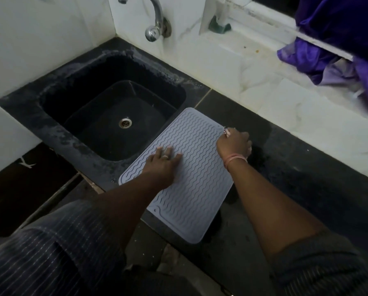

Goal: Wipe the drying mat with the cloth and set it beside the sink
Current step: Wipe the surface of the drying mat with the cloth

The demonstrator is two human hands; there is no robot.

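We saw the mat (191,167), pale grey with wavy ridges, lying flat on the dark tabletop (296,178) just right of the sink (106,116). Its long side ran along the sink's right rim, and its near end reached past the tabletop's front edge.

Our left hand (163,159) lay palm down on the mat's left half, fingers spread and flat, gripping nothing; a ring showed on one finger. Our right hand (235,142) sat at the mat's far right corner, fingers curled down at the edge. We could not tell whether it pinched the mat or simply pressed beside it. A pink band circled that wrist.

The sink was black and deep, with a metal drain (125,122) in its floor. A chrome tap (155,24) came out of the white tiled wall above it. To the far right, purple fabric (332,50) hung over the window ledge. We could not pick out the cloth anywhere on the tabletop.
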